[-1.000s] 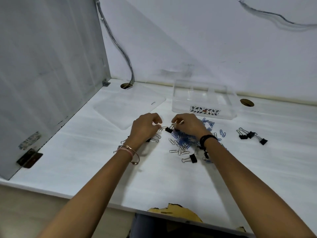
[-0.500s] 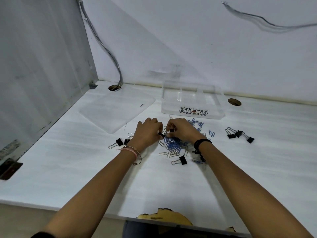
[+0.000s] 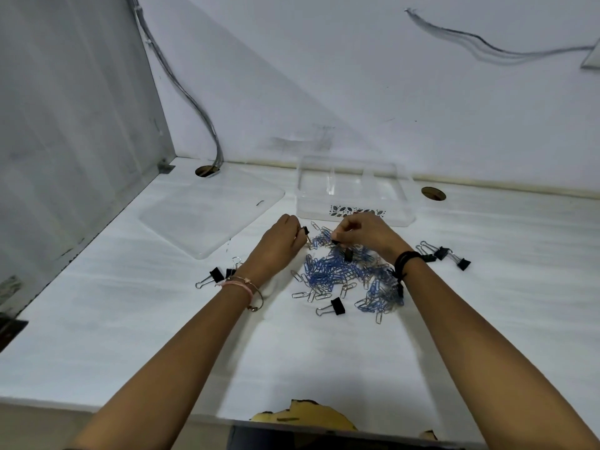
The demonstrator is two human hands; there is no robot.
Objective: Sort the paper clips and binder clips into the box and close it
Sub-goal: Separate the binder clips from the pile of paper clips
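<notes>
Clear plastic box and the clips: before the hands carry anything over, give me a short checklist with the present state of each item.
1. Clear plastic box open on top: ok.
2. Clear flat lid off and lying apart, left of the box: ok.
3. Box compartments free of clips: ok, none visible inside.
4. Left hand pinching a small black binder clip: ok.
5. Right hand pinching another black clip: ok, though how firmly, cannot tell.
6. Blue and silver paper clips separated from binder clips: not ok, one black clip lies within the pile.

clips under the right wrist (image 3: 401, 264) hidden — elbows cut off.
</notes>
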